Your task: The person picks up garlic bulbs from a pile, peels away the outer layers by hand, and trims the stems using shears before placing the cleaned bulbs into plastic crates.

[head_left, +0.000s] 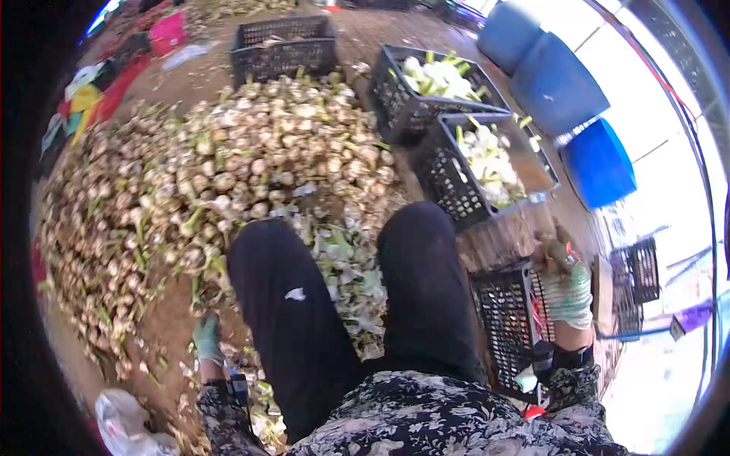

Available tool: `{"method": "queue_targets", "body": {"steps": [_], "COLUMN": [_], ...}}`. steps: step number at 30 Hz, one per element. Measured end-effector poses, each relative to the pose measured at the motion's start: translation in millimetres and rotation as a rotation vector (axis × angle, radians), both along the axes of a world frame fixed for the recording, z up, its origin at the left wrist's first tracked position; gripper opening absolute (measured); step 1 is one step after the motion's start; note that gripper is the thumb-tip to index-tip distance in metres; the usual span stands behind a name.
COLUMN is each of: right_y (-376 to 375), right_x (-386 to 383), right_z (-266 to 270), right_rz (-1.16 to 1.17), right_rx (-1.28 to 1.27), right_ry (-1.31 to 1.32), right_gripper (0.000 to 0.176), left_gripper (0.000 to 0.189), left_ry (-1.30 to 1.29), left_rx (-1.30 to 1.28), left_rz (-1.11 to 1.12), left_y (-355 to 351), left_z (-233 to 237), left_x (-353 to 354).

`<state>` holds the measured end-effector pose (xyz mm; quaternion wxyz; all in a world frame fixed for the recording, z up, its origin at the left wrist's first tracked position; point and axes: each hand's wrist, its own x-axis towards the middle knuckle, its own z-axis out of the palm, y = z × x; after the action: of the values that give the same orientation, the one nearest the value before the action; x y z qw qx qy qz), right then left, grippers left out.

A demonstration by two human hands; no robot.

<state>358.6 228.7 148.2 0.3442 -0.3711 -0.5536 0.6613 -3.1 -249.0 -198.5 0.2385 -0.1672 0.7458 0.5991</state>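
My left hand (207, 338), in a green glove, is low on the left beside my knee, at the edge of a big heap of bulbs (228, 163) with stems. Its fingers are pressed together; a stemmed bulb is at their tips, and what they hold is too small to tell. On the right, my right hand (564, 283), in a pale green and white glove, is over the side of a black crate (502, 323), near a wooden block (498, 242). Blur hides whether its fingers grip anything.
Two black crates (430, 163) with white trimmed bulbs stand front right; another black crate (285, 49) is beyond the heap. Blue barrels (601, 163) line the right side. Leaf scraps (346, 266) lie between my knees. A white plastic bag (125, 422) is at bottom left.
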Motion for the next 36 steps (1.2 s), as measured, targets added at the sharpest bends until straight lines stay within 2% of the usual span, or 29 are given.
{"method": "queue_targets", "body": {"steps": [1, 2, 3, 4, 5, 6, 7, 8, 9, 10, 11, 12, 14, 16, 18, 20, 21, 24, 26, 27, 28, 29, 30, 31, 32, 33, 34, 35, 36], "right_y": [10, 14, 31, 41, 13, 4, 21, 24, 17, 43, 58, 70, 87, 98, 108, 106, 101, 71, 66, 44, 20, -4, -41, -78, -89, -111, -135, -148, -157], "right_x": [22, 41, 79, 103, 76, 84, 127, 159, 158, 222, 234, 241, 244, 238, 223, 190, 167, 57, -9, -55, -109, -142, -187, -235, -255, -282, -301, -317, -322], "right_z": [-7, -17, -34, -55, -45, -52, -69, -87, -82, -117, -131, -141, -153, -158, -157, -138, -123, -60, -33, -17, 7, 0, 0, 18, 5, -6, -5, -8, -20], "right_rz": [-0.142, -0.262, -0.366, -0.444, -0.404, -0.260, -0.327, -0.466, -0.589, -0.570, -0.529, -0.527, -0.542, -0.536, -0.451, -0.344, -0.284, -0.151, -0.161, -0.052, 0.129, 0.371, 0.489, 0.618, 0.784, 0.848, 0.885, 1.012, 0.874], "right_rx": [0.099, 0.194, 0.363, 0.526, 0.354, 0.292, 0.129, 0.238, 0.082, 0.093, 0.094, 0.029, -0.105, -0.178, -0.116, 0.055, 0.195, 0.642, 0.693, 0.660, 0.507, 0.648, 0.489, 0.454, 0.922, 1.010, 1.008, 0.795, 0.941], "right_ry": [-0.039, -0.082, -0.353, -0.615, -0.316, -0.218, -0.378, -0.705, -0.984, -1.145, -1.147, -1.130, -1.100, -1.098, -1.171, -1.277, -1.330, -1.226, -0.879, -0.741, -0.571, -0.431, -0.223, -0.274, -0.366, -0.296, -0.177, -0.152, -0.100], "right_gripper": [0.040, 0.040, 0.040, 0.040, 0.041, 0.041, 0.039, 0.041, 0.028, 0.048, 0.048, 0.040, 0.029, 0.026, 0.024, 0.024, 0.025, 0.031, 0.041, 0.037, 0.043, 0.056, 0.071, 0.072, 0.079, 0.079, 0.072, 0.064, 0.051], "left_gripper": [0.023, 0.026, 0.030, 0.032, 0.030, 0.031, 0.040, 0.049, 0.052, 0.051, 0.050, 0.049, 0.044, 0.043, 0.034, 0.023, 0.018, 0.024, 0.024, 0.023, 0.022, 0.020, 0.026, 0.024, 0.023, 0.020, 0.019, 0.019, 0.019], "left_ry": [0.109, 0.247, 0.392, 0.259, 0.397, 0.525, 0.421, 0.298, 0.681, 0.401, 0.126, 0.211, 0.299, 0.175, -0.012, -0.158, -0.152, -0.097, -0.064, 0.067, 0.202, 0.349, 0.454, 0.425, 0.393, 0.464, 0.396, 0.322, 0.247], "left_rx": [-0.132, 0.021, 0.162, -0.130, 0.002, -0.189, -0.485, -0.767, -0.972, -0.896, -0.793, -1.045, -0.964, -0.844, -0.243, 0.347, 0.617, 0.924, 0.943, 0.863, 0.787, 0.746, 0.706, 0.699, 0.689, 0.625, 0.517, 0.490, 0.462], "left_rz": [-0.037, -0.041, -0.025, -0.094, 0.100, -0.078, -0.081, -0.081, -0.080, -0.121, -0.157, -0.105, -0.066, -0.063, 0.168, 0.377, 0.429, 0.324, 0.037, -0.029, -0.091, -0.247, -0.335, -0.412, -0.477, -0.452, -0.506, -0.483, -0.456], "left_y": [19, 37, 49, 78, 118, 116, 111, 118, 111, 112, 128, 149, 144, 133, 109, 115, 111, 117, 115, 124, 134, 142, 153, 162, 171, 186, 191, 194, 196], "left_z": [-6, -24, -37, -4, 41, 28, 17, 18, -21, -13, 4, 33, 8, -1, -64, 25, 21, 103, 149, 178, 212, 243, 264, 288, 307, 318, 334, 341, 346], "left_x": [-13, -22, -36, -39, -25, -47, -64, -68, -66, -72, -78, -73, -77, -86, -100, -93, -95, -97, -106, -107, -105, -104, -100, -94, -85, -72, -60, -48, -37]}}
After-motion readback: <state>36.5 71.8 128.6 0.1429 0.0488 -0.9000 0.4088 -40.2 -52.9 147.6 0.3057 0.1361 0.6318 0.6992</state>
